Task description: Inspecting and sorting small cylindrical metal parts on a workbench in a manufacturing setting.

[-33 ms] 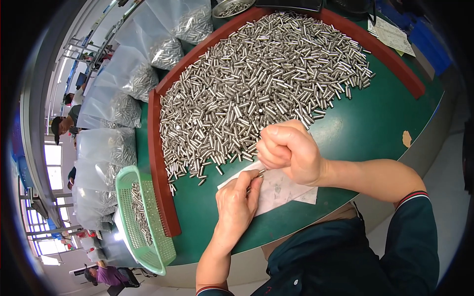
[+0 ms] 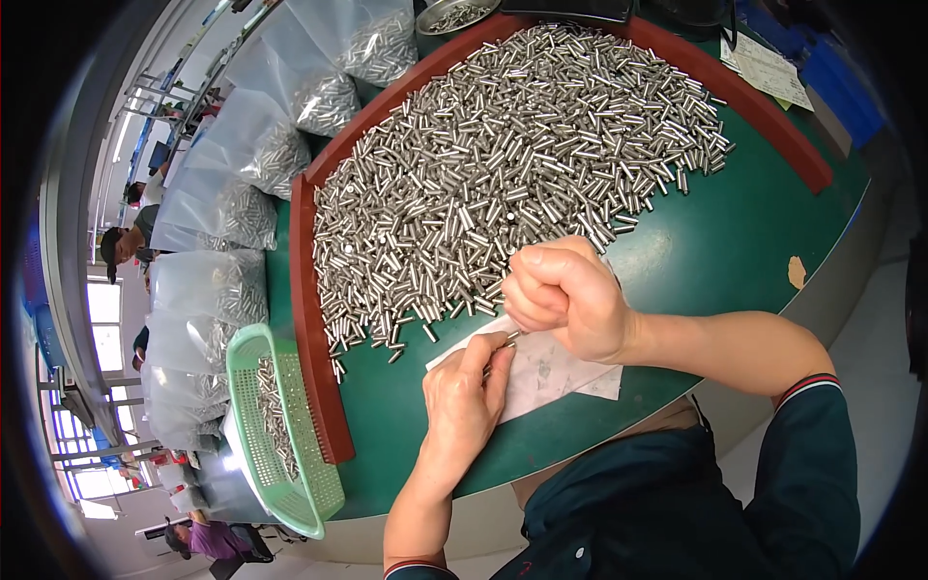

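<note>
My left hand [image 2: 462, 394] pinches a small shiny metal pin [image 2: 511, 339] between thumb and forefinger, over a smudged white sheet of paper [image 2: 556, 372]. Just right of it and higher, my right hand [image 2: 568, 298] is curled into a fist; whatever may be inside its fingers is hidden. Beyond both hands spreads a large heap of short silvery metal pins [image 2: 512, 145] on the green tabletop [image 2: 696, 251]. A few loose pins lie at the heap's near edge, close to my left hand.
Dark red rails [image 2: 311, 319] border the heap. At left stand a light green plastic basket [image 2: 311, 488] holding pins and several clear bags of pins [image 2: 237, 217]. A metal bowl [image 2: 454, 15] sits at the back. Papers [image 2: 768, 72] lie far right. Other people [image 2: 213, 539] are at left.
</note>
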